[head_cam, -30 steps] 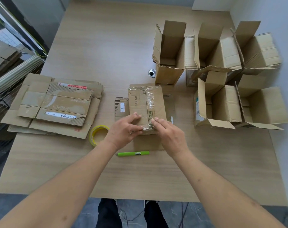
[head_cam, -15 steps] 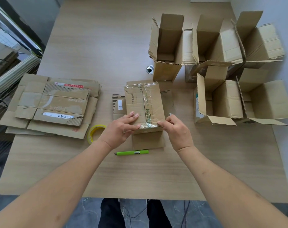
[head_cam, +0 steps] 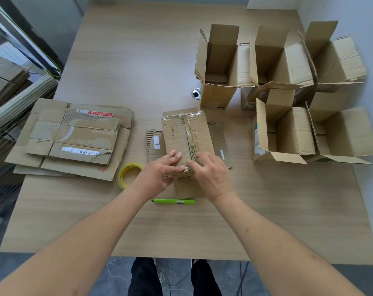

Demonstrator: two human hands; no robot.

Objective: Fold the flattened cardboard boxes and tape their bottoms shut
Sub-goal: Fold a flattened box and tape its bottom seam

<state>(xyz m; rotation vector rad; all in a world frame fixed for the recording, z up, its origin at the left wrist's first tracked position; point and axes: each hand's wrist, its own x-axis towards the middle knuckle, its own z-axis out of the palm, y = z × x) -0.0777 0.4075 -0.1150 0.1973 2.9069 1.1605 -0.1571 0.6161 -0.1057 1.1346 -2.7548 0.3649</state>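
Observation:
A small cardboard box [head_cam: 177,133] stands bottom-up at the middle of the table, with clear tape running along its centre seam. My left hand [head_cam: 157,174] lies at the box's near edge, fingers straight on the top face and thumb against the front. My right hand [head_cam: 211,176] is right beside it, fingertips pressing the tape end down at the same edge. A stack of flattened boxes [head_cam: 74,137] lies to the left. A yellow tape roll [head_cam: 122,176] lies flat just left of my left hand.
A green utility knife [head_cam: 174,201] lies on the table [head_cam: 138,60] just in front of my wrists. Several folded open boxes [head_cam: 294,133] stand at the right and back right, up against the wall. A metal cable hole [head_cam: 195,93] sits behind the box.
My hands moved from the box's near corners back together at the middle of its near edge, over the tape end. The box has stayed put.

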